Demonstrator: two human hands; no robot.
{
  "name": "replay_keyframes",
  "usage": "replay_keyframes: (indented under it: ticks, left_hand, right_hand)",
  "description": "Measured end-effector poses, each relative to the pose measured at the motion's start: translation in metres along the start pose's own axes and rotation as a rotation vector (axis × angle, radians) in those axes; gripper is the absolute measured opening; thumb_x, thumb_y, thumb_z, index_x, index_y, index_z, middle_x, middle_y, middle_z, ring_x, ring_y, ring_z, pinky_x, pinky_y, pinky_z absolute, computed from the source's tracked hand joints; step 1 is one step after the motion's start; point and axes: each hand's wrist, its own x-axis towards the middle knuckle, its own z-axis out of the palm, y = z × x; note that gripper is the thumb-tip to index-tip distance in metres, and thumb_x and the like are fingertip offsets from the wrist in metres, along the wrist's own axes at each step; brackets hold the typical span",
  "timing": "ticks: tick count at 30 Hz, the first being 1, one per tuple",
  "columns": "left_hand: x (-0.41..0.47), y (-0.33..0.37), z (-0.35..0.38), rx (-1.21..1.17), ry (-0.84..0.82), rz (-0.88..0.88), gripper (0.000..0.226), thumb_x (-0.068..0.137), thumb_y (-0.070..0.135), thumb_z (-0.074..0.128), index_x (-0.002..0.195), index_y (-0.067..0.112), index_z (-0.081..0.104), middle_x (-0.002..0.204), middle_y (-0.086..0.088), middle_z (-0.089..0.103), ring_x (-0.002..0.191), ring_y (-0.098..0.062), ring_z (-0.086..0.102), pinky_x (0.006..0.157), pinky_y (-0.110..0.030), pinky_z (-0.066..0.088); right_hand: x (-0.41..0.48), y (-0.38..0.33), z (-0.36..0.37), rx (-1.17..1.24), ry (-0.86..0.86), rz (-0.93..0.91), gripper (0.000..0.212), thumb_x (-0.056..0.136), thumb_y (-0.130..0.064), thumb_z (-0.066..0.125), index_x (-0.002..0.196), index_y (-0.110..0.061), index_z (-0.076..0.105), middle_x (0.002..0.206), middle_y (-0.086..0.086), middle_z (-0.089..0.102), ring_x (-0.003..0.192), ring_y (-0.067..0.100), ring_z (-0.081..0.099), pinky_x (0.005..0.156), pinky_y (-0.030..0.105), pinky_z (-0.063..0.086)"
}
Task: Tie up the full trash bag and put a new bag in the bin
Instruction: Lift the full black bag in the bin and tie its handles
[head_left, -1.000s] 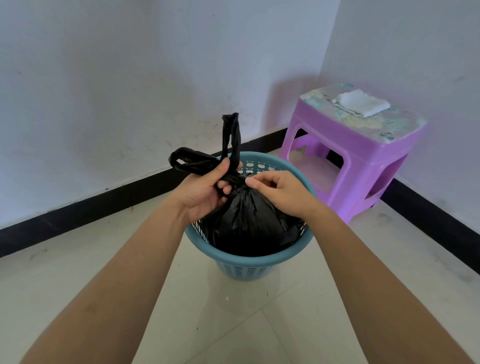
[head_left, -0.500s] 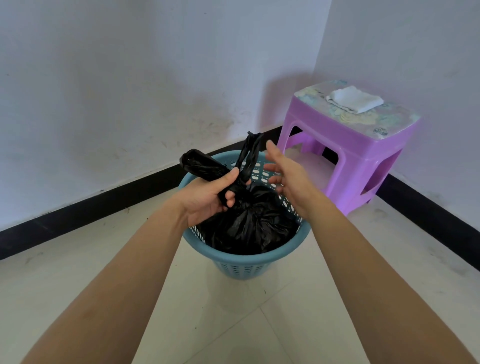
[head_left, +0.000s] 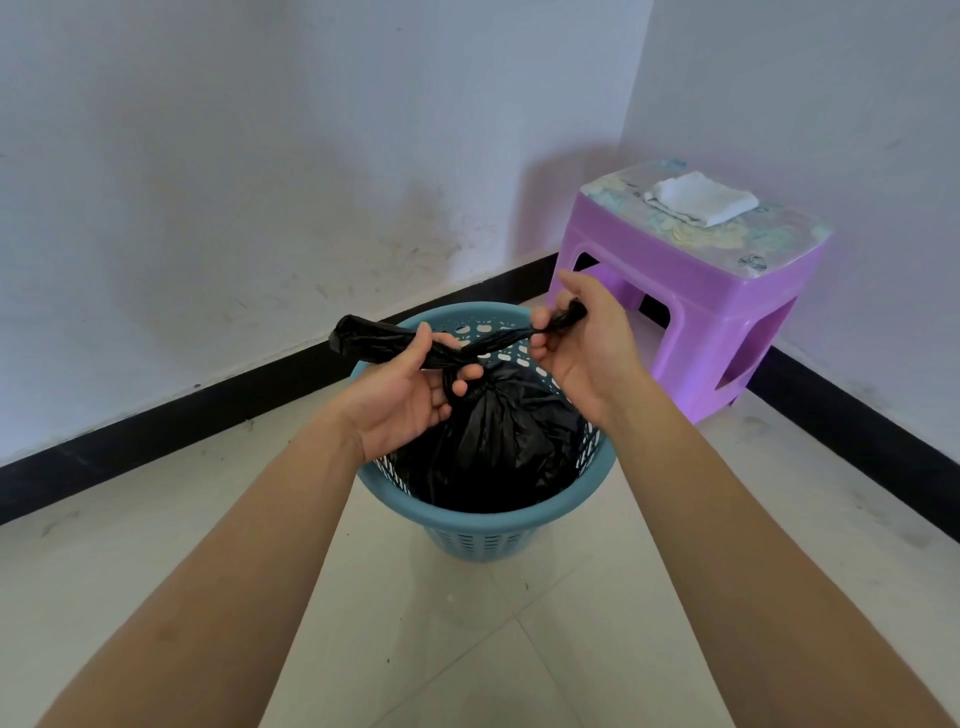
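A full black trash bag (head_left: 498, 441) sits inside a blue perforated bin (head_left: 483, 525) on the tiled floor. Its top is gathered into two twisted tails that cross above the bag. My left hand (head_left: 400, 395) grips the left tail, whose end sticks out past the bin's far left rim. My right hand (head_left: 582, 343) pinches the right tail and holds it taut over the bin's far right rim. A folded white bag or cloth (head_left: 698, 198) lies on the purple stool; I cannot tell which it is.
A purple plastic stool (head_left: 691, 291) stands in the room's corner, just right of the bin. White walls with a black skirting board (head_left: 156, 431) run behind and to the right. Pale floor tiles spread in front of the bin.
My right hand was open half a second ago; now it has closed on the right tail and pulled it rightwards. The upright tail has come down to near level.
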Motion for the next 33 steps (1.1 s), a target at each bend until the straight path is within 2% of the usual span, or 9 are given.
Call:
replay_keyframes:
  ticks: [4, 8, 10, 12, 18, 21, 24, 28, 33]
  left_hand:
    - [-0.002, 0.003, 0.005, 0.018, 0.030, 0.022, 0.044, 0.100, 0.052, 0.038, 0.073, 0.026, 0.061, 0.099, -0.005, 0.074, 0.071, -0.008, 0.057, 0.068, -0.026, 0.038]
    - [-0.003, 0.004, 0.003, 0.031, 0.052, 0.111, 0.019, 0.096, 0.030, 0.058, 0.104, 0.018, 0.071, 0.099, -0.004, 0.072, 0.075, -0.008, 0.057, 0.069, -0.024, 0.039]
    - [-0.002, 0.001, 0.000, 0.035, 0.047, 0.131, 0.009, 0.094, 0.018, 0.062, 0.086, 0.019, 0.065, 0.093, -0.002, 0.071, 0.074, -0.008, 0.061, 0.066, -0.022, 0.043]
    - [0.001, -0.003, 0.000, 0.036, 0.097, 0.149, 0.032, 0.092, 0.008, 0.064, 0.068, 0.023, 0.048, 0.080, 0.000, 0.071, 0.071, -0.010, 0.065, 0.065, -0.023, 0.045]
    - [0.000, 0.002, 0.002, 0.023, 0.183, 0.248, 0.041, 0.083, -0.004, 0.069, 0.067, 0.021, 0.041, 0.081, 0.002, 0.071, 0.074, -0.013, 0.069, 0.071, -0.027, 0.046]
    - [-0.002, 0.003, 0.002, 0.158, 0.186, 0.278, 0.042, 0.077, -0.008, 0.073, 0.067, 0.019, 0.042, 0.079, 0.005, 0.063, 0.083, -0.016, 0.072, 0.074, -0.028, 0.052]
    - [-0.004, 0.007, 0.002, 0.380, 0.205, 0.316, 0.042, 0.076, -0.008, 0.076, 0.067, 0.016, 0.043, 0.085, -0.004, 0.061, 0.091, -0.019, 0.071, 0.081, -0.032, 0.057]
    - [-0.008, 0.019, 0.004, 0.593, 0.181, 0.380, 0.043, 0.078, -0.008, 0.074, 0.066, 0.017, 0.041, 0.088, -0.011, 0.062, 0.088, -0.018, 0.072, 0.086, -0.031, 0.055]
    - [-0.009, 0.029, 0.012, 0.852, 0.138, 0.411, 0.043, 0.074, 0.003, 0.073, 0.059, 0.036, 0.049, 0.085, -0.015, 0.064, 0.100, -0.039, 0.065, 0.093, -0.048, 0.049]
  right_hand:
    - [0.000, 0.001, 0.003, -0.164, -0.051, -0.024, 0.032, 0.082, -0.016, 0.080, 0.080, -0.018, 0.048, 0.060, -0.006, 0.045, 0.049, 0.008, 0.031, 0.045, 0.020, 0.031]
    - [-0.001, 0.001, -0.011, -0.639, -0.062, -0.037, 0.045, 0.071, -0.017, 0.089, 0.111, -0.017, 0.067, 0.063, -0.007, 0.051, 0.043, 0.004, 0.039, 0.048, 0.018, 0.034]
    - [-0.001, -0.001, -0.014, -0.991, -0.053, -0.102, 0.032, 0.072, -0.031, 0.088, 0.101, -0.024, 0.076, 0.064, -0.011, 0.055, 0.047, -0.001, 0.048, 0.057, 0.016, 0.040]
    - [0.001, -0.001, -0.013, -1.121, -0.031, -0.144, 0.020, 0.079, -0.039, 0.081, 0.090, -0.022, 0.079, 0.073, -0.009, 0.065, 0.059, 0.002, 0.054, 0.065, 0.021, 0.045]
    - [0.000, -0.006, -0.011, -1.169, -0.189, 0.118, 0.022, 0.089, -0.043, 0.070, 0.089, -0.021, 0.073, 0.049, -0.013, 0.052, 0.050, 0.007, 0.045, 0.053, 0.021, 0.039]
    - [-0.001, -0.005, -0.019, -1.223, -0.211, 0.165, 0.025, 0.085, -0.051, 0.071, 0.083, -0.027, 0.073, 0.056, -0.014, 0.056, 0.057, 0.010, 0.047, 0.059, 0.024, 0.039]
    - [0.000, -0.006, -0.024, -1.324, -0.197, 0.089, 0.023, 0.081, -0.046, 0.077, 0.092, -0.027, 0.077, 0.085, -0.011, 0.071, 0.077, 0.007, 0.063, 0.074, 0.022, 0.047]
    - [0.007, -0.006, -0.023, -1.231, -0.071, -0.288, 0.026, 0.086, -0.029, 0.075, 0.111, -0.021, 0.073, 0.103, -0.008, 0.073, 0.094, 0.003, 0.066, 0.093, 0.016, 0.048]
    - [0.011, 0.006, -0.019, -1.159, -0.292, -0.363, 0.042, 0.091, -0.002, 0.063, 0.130, -0.017, 0.064, 0.125, -0.009, 0.066, 0.105, -0.018, 0.055, 0.090, -0.004, 0.034]
